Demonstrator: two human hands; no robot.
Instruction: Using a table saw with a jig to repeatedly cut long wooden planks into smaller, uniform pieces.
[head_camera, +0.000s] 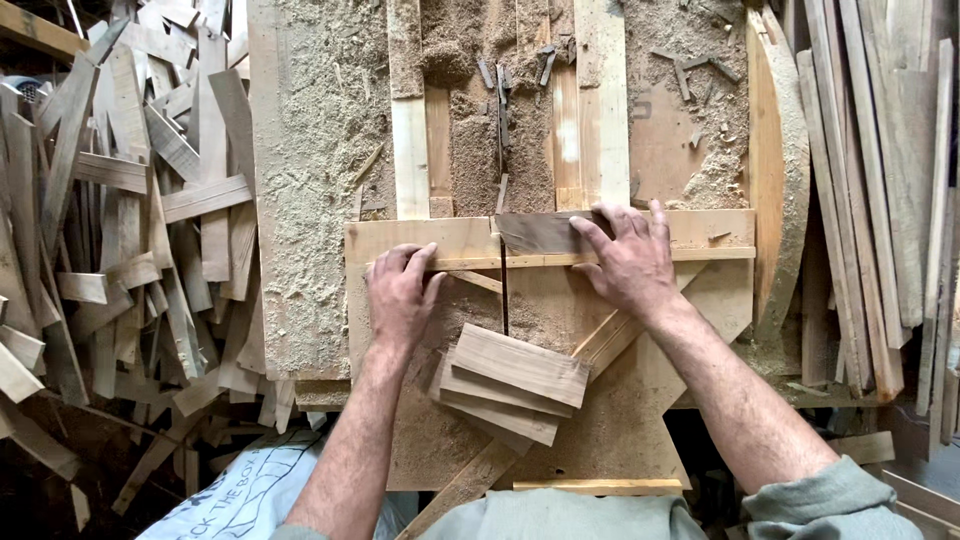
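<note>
Both hands are pressing down on a wooden sled jig (700, 232) lying across a sawdust-covered bench (320, 150). Spread flat with fingers extended, the right hand (628, 262) is holding a dark thin wood piece (540, 232) against the jig's pale crosswise fence (420, 240). With fingers curled down over the narrow strip (535, 261) along the fence's near edge, the left hand (400, 295) is gripping the jig just beside the dark saw slot (505, 300). Neither hand is lifting anything clear of the surface.

Sawdust is lying thick over the bench top, banked between pale upright boards (600, 100) at the far side. Just below the hands, a small stack of short cut boards (515, 385) is resting on the jig's base, fanned and overlapping. To the person's left, a large heap of offcut slats (130, 230) is spilling down toward the floor. Long thin strips (870, 200) are leaning together at the right. A printed white sack (250, 490) is showing at the lower edge; what it holds cannot be seen.
</note>
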